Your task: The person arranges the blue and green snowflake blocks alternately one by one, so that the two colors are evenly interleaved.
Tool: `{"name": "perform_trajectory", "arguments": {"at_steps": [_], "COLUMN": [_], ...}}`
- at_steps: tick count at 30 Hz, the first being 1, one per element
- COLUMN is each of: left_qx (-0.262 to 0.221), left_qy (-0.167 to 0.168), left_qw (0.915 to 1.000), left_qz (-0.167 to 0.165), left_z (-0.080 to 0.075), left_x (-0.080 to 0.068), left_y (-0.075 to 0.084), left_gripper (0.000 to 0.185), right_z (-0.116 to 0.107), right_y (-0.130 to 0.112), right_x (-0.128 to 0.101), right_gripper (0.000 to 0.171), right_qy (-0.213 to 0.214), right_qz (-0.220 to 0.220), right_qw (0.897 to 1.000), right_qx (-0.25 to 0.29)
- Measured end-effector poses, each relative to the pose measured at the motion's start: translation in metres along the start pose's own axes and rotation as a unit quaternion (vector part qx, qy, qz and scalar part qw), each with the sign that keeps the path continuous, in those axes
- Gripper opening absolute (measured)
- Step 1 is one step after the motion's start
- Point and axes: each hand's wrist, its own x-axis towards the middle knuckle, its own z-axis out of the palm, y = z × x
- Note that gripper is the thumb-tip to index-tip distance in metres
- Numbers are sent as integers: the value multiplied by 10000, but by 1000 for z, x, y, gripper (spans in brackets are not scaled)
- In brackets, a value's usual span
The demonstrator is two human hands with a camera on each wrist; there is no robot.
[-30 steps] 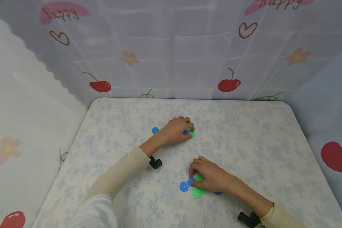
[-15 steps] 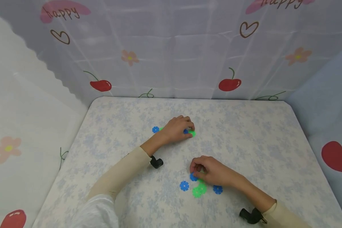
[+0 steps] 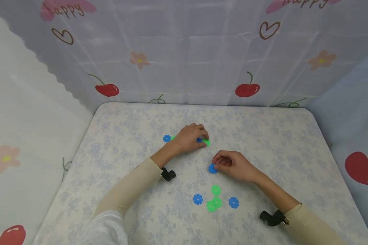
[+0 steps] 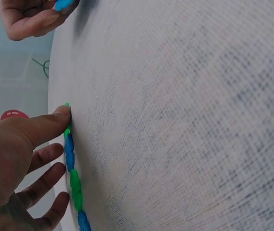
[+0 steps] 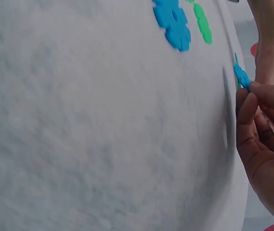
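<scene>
My left hand [image 3: 203,140] lies on the middle of the table [image 3: 273,136], thumb and fingertips pinching the end of a flat row of joined discs [image 3: 205,142]; a blue disc [image 3: 167,138] of that row shows behind the wrist. In the left wrist view the thumb [image 4: 55,120] touches the green end of the row [image 4: 72,168]. My right hand [image 3: 216,165] pinches a single blue disc [image 3: 212,168] just above the table, a short way in front of the left hand. The right wrist view shows the fingertips [image 5: 254,103] gripping that blue disc [image 5: 241,76] by its edge.
Several loose discs lie near the front: a blue one [image 3: 197,199], a green one [image 3: 216,190], two overlapping green ones [image 3: 213,205] and another blue one [image 3: 233,202]. Printed curtain walls [image 3: 184,51] close off the back and sides.
My right hand lifted a blue disc out of the front pile and carried it back towards the left hand, uncovering the loose discs. The left hand stayed put.
</scene>
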Motion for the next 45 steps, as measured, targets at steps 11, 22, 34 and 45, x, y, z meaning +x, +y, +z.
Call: {"name": "perform_trajectory", "arguments": {"at_steps": [11,22,34,45], "left_qx": [-118,26,13,24], "left_qy": [-44,-110,-97,-205], "left_qw": [9999,9999,10000,9998], "left_qz": [-18,4,2,-20], "left_z": [-4,-3,-3,-6], "left_x": [-2,-2,-4,-2], "left_y": [2,4,1,4], "left_gripper": [23,23,24,25], "right_z": [-18,-31,-35,-41], "right_y": [11,20,17,14], "right_x": [21,38,57,68], "right_gripper": [5,10,9,7], "right_qy": [549,758,822,553], "right_qz": [142,550,370,134], "right_qw": [9983,9956,9924,9891], "right_qx": [-156,-17,-840,-1357]}}
